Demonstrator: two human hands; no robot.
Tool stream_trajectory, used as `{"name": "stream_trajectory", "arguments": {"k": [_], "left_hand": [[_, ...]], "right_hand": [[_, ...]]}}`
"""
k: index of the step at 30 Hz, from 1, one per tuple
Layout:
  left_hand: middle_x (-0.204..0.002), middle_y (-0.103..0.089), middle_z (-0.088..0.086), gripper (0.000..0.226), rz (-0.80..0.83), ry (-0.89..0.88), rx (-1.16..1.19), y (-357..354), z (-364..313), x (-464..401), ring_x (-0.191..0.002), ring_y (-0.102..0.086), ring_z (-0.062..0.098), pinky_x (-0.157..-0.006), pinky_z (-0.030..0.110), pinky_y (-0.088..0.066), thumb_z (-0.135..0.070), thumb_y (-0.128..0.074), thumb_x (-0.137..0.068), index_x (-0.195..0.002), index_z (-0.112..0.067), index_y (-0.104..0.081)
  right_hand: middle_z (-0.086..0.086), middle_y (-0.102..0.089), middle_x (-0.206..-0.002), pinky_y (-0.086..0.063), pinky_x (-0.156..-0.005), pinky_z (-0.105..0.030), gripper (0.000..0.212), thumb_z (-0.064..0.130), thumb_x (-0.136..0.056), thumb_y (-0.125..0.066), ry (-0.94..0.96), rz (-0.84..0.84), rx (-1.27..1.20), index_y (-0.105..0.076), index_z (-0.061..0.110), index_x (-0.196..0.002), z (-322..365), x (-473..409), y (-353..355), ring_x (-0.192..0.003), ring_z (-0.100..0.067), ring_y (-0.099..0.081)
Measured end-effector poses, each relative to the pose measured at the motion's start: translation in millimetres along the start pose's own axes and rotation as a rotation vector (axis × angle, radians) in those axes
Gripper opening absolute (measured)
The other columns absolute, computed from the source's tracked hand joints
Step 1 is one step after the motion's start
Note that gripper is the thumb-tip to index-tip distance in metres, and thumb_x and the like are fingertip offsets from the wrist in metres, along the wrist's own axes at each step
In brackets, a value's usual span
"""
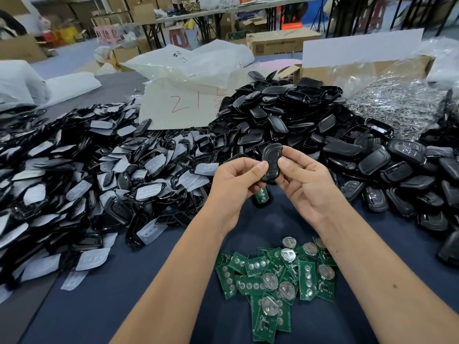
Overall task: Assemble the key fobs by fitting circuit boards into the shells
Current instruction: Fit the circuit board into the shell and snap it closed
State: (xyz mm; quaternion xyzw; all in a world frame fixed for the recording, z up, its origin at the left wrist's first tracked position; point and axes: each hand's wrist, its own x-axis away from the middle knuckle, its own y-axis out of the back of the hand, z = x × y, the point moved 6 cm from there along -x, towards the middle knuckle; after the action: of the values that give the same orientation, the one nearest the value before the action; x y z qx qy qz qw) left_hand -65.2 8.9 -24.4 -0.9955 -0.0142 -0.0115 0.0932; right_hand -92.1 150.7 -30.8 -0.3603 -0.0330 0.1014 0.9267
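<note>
Circuit boards [275,281] heaped nearest; both hands' fingers [260,167] pinch black shell [272,158], underside hidden

- Assembly workshop / warehouse floor
- table [124,281] heaped with black fob shells [285,112], loose green circuit boards [273,276]
- bagged parts [397,105], cardboard boxes [280,43], folding tables [198,16], plastic stools [177,37] behind

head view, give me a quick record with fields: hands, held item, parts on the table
left hand: pinches the key fob shell
right hand: pinches the same shell
key fob shell: black, held above the table between both hands
circuit boards: green, loose heap near the forearms
shell with board: lies under the hands
shell pile: black, behind the hands
</note>
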Motion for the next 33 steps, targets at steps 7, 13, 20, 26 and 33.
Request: {"name": "stream_trajectory", "arguments": {"k": [7, 13, 20, 26, 33], "left_hand": [[-0.085, -0.073, 0.007, 0.008, 0.005, -0.024, 0.017, 3.8, -3.3, -0.5, -0.076, -0.065, 0.017, -0.072, 0.029, -0.056, -0.009, -0.069, -0.097, -0.091, -0.012, -0.073], [-0.092, -0.069, 0.011, 0.013, 0.084, 0.049, 0.089, -1.0, -1.9, -1.2, -0.081, -0.064, 0.018, -0.070, 0.029, -0.055, -0.008, -0.060, -0.101, -0.094, -0.007, -0.070], [-0.085, -0.068, 0.007, 0.013, -0.165, -0.175, -0.297, 10.1, -6.7, -4.3, -0.079, -0.061, 0.019, -0.075, 0.035, -0.055, -0.006, -0.067, -0.097, -0.086, -0.013, -0.066], [-0.084, -0.059, -0.005, 0.013, -0.201, -0.608, -0.835, -6.8, -27.7, 5.9, -0.078, -0.057, 0.015, -0.069, 0.035, -0.049, -0.003, -0.066, -0.091, -0.087, -0.014, -0.060], [-0.091, -0.061, -0.010, 0.023, -0.118, -0.640, -0.887, -11.6, -31.3, 11.1, -0.081, -0.056, 0.004, -0.073, 0.020, -0.049, -0.004, -0.081, -0.081, -0.098, -0.015, -0.070]], "right_hand": [[-0.011, -0.080, -0.093, -0.060, -0.069, -0.024, 0.032, 0.003, -0.075, -0.072, 0.041, 0.007, 0.128, -0.069, 0.001, -0.108, 4.9, 1.3, -0.5, -0.081, -0.018, -0.078], [-0.010, -0.080, -0.090, -0.060, -0.068, -0.023, 0.028, 0.002, -0.076, -0.071, 0.014, 0.034, 0.108, -0.068, 0.003, -0.104, 2.7, 1.6, -0.9, -0.077, -0.016, -0.077], [-0.016, -0.079, -0.097, -0.064, -0.082, -0.032, 0.018, -0.002, -0.090, -0.071, 0.089, -0.090, 0.329, -0.072, 0.002, -0.107, -0.3, 1.1, 3.2, -0.092, -0.024, -0.077], [-0.014, -0.080, -0.101, -0.063, -0.084, -0.035, 0.015, 0.006, -0.093, -0.074, 0.102, -0.045, 0.373, -0.076, 0.006, -0.108, -5.8, 5.9, -8.0, -0.097, -0.027, -0.077], [-0.015, -0.079, -0.105, -0.060, -0.078, -0.029, 0.033, 0.017, -0.085, -0.080, 0.113, -0.131, 0.283, -0.072, 0.004, -0.114, -4.4, 4.5, -0.3, -0.097, -0.024, -0.076]]}}
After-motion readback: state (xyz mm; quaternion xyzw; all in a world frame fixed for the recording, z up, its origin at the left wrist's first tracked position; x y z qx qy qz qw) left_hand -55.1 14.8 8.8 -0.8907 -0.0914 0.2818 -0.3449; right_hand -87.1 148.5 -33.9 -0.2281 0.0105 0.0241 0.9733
